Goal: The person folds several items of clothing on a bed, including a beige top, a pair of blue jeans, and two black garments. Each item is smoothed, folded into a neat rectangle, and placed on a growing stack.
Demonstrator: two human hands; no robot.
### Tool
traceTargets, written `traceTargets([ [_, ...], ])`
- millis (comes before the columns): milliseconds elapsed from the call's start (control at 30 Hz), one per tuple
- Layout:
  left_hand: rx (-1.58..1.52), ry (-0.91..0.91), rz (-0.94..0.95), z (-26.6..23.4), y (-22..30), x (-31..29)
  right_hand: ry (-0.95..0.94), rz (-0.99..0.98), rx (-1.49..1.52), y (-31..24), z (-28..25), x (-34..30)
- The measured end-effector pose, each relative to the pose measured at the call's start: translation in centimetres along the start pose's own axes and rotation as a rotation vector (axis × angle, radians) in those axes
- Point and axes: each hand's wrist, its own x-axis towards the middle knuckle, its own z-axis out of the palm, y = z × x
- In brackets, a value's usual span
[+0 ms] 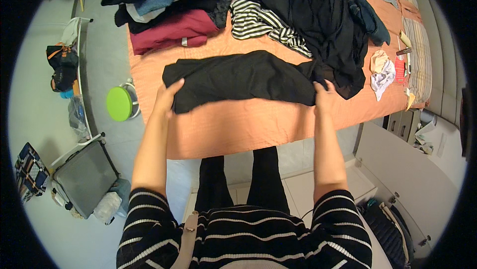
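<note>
A long black garment (238,77), folded into a strip, stretches from left to right over the near part of the bed. I cannot tell which kind of garment it is. My left hand (168,98) grips its left end, the thumb on top and the other fingers hidden beneath the cloth. At the opposite end my right hand (325,96) pinches the lower right corner. A larger black sheer garment (318,15) lies spread behind it and touches its right end. Just beyond the strip is a black-and-white striped garment (253,20).
Folded clothes, a dark red garment (171,33) in front, are stacked on the orange bedspread (223,130) at the far left. Small pale cloths (381,75) lie at the right. A green-topped stool (119,103) and a grey suitcase (87,177) stand left of the bed.
</note>
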Motion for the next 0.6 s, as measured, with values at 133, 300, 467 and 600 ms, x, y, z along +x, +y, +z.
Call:
traceTargets([
  [133,-0.101,0.038,-0.057,-2.9,-1.4,-7.7,0.036,0.03,0.129,-2.9,-4.0,-0.9],
  [300,0.048,0.153,-0.184,-4.9,-8.6,-8.8,0.055,0.068,-0.303,3.5,-6.9,-0.1],
  [467,0.025,0.165,-0.176,-5.4,-9.2,-10.7,-0.006,-0.323,-0.789,2.6,-2.5,-6.8],
  [600,-0.015,0.047,-0.121,-4.3,-5.8,-14.2,-0.303,-0.415,-0.766,4.1,0.2,-12.1],
])
